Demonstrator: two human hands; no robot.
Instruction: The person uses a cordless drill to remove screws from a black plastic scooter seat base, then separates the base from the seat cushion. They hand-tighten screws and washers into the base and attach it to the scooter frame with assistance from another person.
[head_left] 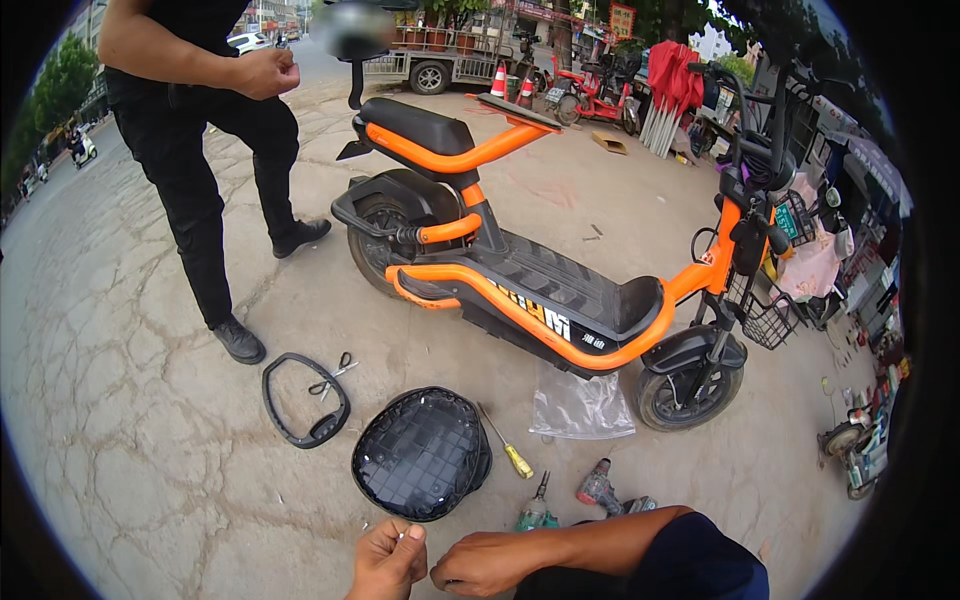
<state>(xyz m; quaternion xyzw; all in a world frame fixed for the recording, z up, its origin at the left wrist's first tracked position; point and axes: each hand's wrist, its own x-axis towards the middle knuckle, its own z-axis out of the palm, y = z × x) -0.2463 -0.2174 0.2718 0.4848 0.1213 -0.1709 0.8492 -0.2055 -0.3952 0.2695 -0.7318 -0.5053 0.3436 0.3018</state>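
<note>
Side by side at the lower edge are my two hands. My left hand is closed, thumb pressed against the fingers, with a small pale bit at its tip too tiny to name. Curled fingers hide whatever my right hand may hold. Just beyond them an open black plastic shell with a ribbed inside lies on the ground. To its right rests a screwdriver with a yellow handle. A green power drill and a red-and-grey one lie near my right forearm.
An orange and black electric scooter stands ahead, a clear plastic bag under its side. At left lie a black ring-shaped frame and scissors. Another person in black stands behind them. Folded red umbrellas and parked vehicles are farther back.
</note>
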